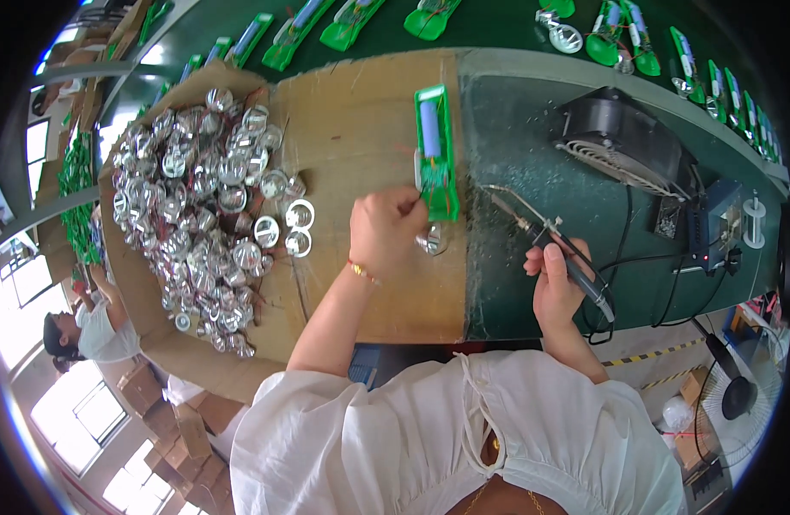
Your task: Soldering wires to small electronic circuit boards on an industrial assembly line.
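Observation:
A green plastic housing [450, 150] lies lengthwise on the cardboard-covered middle of the bench. Inside it sit a blue cylindrical cell [429, 130] and, nearer me, thin wires. My left hand [385, 227] is closed at the housing's near left side; its fingertips are pinched, and whatever they hold is hidden. Just below the housing, beside that hand, is a small shiny reflector cup [431, 241]. In my right hand [556, 279] is a soldering iron [591, 290] with a thin metal guide, its tip pointing up and left, apart from the housing.
A cardboard tray [142, 283] at left holds a heap of reflector cups [208, 172]. White rings [299, 227] lie beside it. At right stand a black blower [622, 142], a soldering station [713, 225] and a white spool [754, 225]. Cables cross the bench. More green housings [352, 24] line the far side.

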`<control>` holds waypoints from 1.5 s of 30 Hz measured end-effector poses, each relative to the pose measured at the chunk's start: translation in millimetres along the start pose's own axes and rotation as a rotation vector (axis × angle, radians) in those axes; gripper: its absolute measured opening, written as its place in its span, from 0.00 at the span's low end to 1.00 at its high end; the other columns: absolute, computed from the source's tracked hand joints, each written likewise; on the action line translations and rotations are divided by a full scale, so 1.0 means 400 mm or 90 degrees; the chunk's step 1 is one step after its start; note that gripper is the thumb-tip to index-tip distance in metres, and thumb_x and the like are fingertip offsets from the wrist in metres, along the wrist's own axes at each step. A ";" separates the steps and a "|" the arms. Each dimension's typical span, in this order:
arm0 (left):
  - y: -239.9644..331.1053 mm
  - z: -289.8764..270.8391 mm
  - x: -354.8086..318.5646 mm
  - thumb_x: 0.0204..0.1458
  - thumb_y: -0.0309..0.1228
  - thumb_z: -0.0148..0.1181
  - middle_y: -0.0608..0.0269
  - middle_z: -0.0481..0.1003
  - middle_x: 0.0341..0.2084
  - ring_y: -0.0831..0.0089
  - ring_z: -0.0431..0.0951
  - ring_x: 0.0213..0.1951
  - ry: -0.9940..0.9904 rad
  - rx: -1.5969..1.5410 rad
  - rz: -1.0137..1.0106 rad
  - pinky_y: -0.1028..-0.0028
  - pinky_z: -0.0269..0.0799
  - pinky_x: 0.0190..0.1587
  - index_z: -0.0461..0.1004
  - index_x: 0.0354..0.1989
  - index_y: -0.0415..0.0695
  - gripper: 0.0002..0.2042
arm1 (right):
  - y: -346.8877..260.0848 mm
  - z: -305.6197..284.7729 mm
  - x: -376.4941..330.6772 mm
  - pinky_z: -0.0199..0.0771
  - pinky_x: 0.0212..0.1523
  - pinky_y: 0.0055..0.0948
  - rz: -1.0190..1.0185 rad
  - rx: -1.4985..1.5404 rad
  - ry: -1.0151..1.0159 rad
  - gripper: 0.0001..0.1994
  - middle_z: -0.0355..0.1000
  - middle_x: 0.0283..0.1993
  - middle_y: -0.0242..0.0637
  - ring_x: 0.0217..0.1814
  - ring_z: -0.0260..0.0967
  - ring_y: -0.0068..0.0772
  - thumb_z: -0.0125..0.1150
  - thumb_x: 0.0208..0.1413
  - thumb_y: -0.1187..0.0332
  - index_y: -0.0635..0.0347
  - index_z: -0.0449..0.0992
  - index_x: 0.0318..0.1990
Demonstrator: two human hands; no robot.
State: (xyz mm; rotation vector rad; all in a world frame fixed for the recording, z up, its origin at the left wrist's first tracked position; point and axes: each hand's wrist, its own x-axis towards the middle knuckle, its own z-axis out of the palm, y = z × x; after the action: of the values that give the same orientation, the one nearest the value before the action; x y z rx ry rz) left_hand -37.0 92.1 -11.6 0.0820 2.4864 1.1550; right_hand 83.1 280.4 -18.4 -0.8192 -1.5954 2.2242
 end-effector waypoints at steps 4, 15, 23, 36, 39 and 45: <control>0.147 0.020 0.216 0.37 0.32 0.50 0.61 0.72 0.13 0.63 0.73 0.19 0.005 0.211 0.136 0.69 0.69 0.24 0.74 0.15 0.47 0.07 | -0.008 -0.040 0.008 0.66 0.20 0.20 -0.003 -0.009 0.028 0.09 0.69 0.23 0.43 0.19 0.65 0.26 0.54 0.48 0.71 0.67 0.64 0.34; 0.173 0.018 0.599 0.37 0.40 0.58 0.49 0.58 0.48 0.55 0.65 0.46 0.149 0.343 0.343 0.67 0.62 0.49 0.58 0.54 0.55 0.30 | -0.013 -0.070 0.005 0.67 0.20 0.20 0.028 -0.027 0.052 0.09 0.69 0.23 0.43 0.18 0.65 0.25 0.54 0.48 0.71 0.68 0.64 0.33; 0.082 -0.007 0.239 0.42 0.29 0.51 0.45 0.58 0.45 0.50 0.66 0.42 0.170 0.224 0.255 0.63 0.65 0.42 0.54 0.54 0.51 0.27 | -0.008 -0.063 0.026 0.66 0.20 0.19 0.003 -0.053 0.035 0.09 0.68 0.22 0.42 0.18 0.64 0.24 0.53 0.49 0.70 0.67 0.64 0.33; -0.111 -0.238 0.011 0.39 0.55 0.54 0.55 0.73 0.25 0.62 0.73 0.30 0.373 0.601 -0.082 0.66 0.65 0.34 0.69 0.30 0.43 0.24 | 0.010 0.010 -0.014 0.65 0.18 0.19 -0.028 -0.055 -0.036 0.09 0.68 0.22 0.41 0.17 0.64 0.24 0.53 0.48 0.70 0.66 0.64 0.33; -0.144 -0.213 0.027 0.45 0.54 0.47 0.55 0.73 0.17 0.65 0.75 0.22 0.252 0.709 -0.100 0.66 0.66 0.26 0.68 0.22 0.45 0.22 | 0.014 0.015 -0.037 0.65 0.19 0.20 0.001 -0.051 -0.036 0.09 0.68 0.22 0.42 0.18 0.64 0.25 0.54 0.48 0.70 0.66 0.64 0.33; -0.140 -0.162 -0.060 0.41 0.30 0.52 0.55 0.71 0.28 0.61 0.71 0.30 0.277 0.474 0.173 0.67 0.66 0.34 0.68 0.36 0.41 0.13 | 0.014 0.013 -0.058 0.66 0.20 0.20 0.015 -0.060 -0.046 0.09 0.69 0.23 0.43 0.18 0.65 0.25 0.54 0.48 0.71 0.67 0.64 0.34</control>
State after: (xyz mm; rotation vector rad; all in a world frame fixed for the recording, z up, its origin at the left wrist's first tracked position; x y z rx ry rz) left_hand -33.0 3.4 -8.0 0.4196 3.2503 0.2773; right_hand 99.1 262.0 -15.9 -0.7946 -1.7440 2.2344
